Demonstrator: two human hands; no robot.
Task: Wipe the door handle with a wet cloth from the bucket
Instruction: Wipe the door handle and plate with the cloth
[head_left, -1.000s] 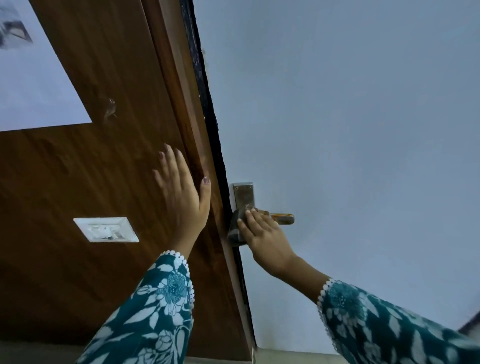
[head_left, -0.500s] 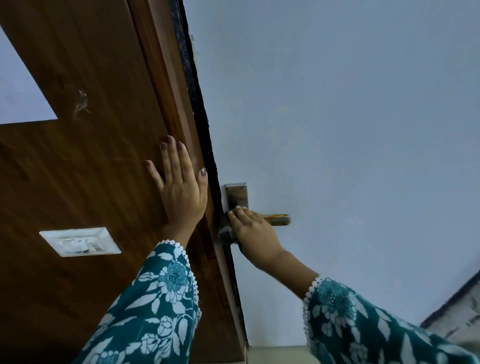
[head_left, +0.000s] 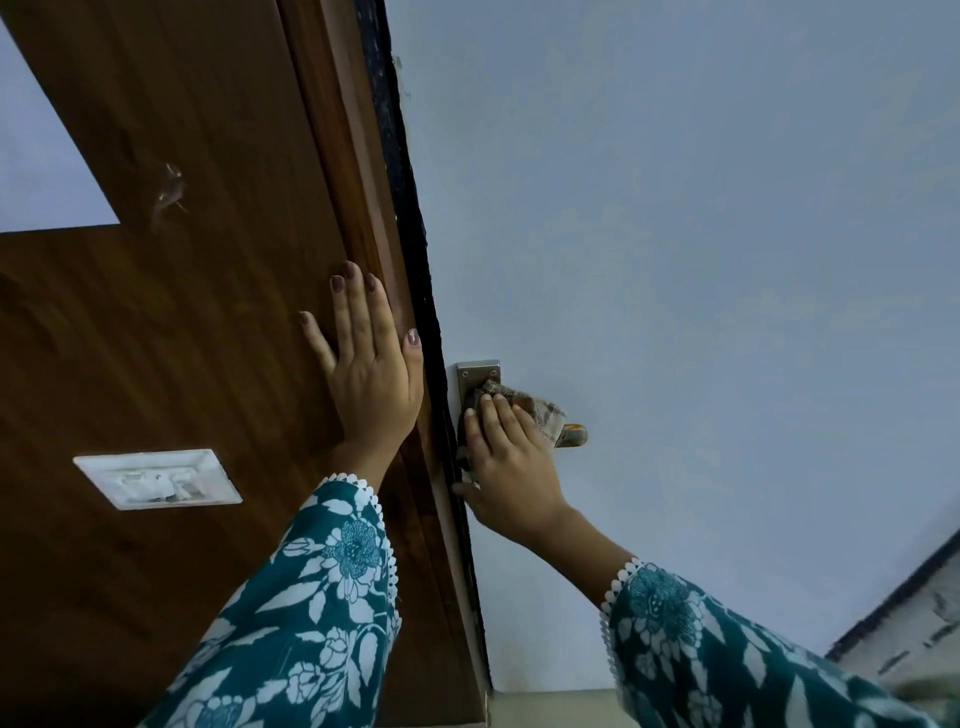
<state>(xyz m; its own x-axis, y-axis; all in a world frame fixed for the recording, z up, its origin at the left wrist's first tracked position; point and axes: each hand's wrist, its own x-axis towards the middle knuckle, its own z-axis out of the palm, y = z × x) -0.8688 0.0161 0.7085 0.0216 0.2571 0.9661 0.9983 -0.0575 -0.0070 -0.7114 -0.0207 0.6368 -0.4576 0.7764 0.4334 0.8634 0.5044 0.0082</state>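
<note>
A metal door handle (head_left: 574, 434) with a steel backplate (head_left: 479, 375) sticks out from the edge of the brown wooden door (head_left: 182, 338). A checked brown-grey cloth (head_left: 530, 408) is draped over the handle. My right hand (head_left: 506, 467) presses the cloth onto the handle and plate, fingers curled over it; only the handle's orange-tinted tip shows. My left hand (head_left: 371, 369) lies flat on the door face near its edge, fingers apart and holding nothing. No bucket is in view.
A white switch plate (head_left: 156, 478) sits on the door panel at lower left. A pale rectangle (head_left: 47, 171) fills the upper left. A plain bluish wall (head_left: 701, 260) lies to the right, with a dark-edged ledge (head_left: 893, 618) at lower right.
My right hand has slid up the handle toward the backplate, and the cloth now bunches out above my fingers. My left hand stays flat on the door.
</note>
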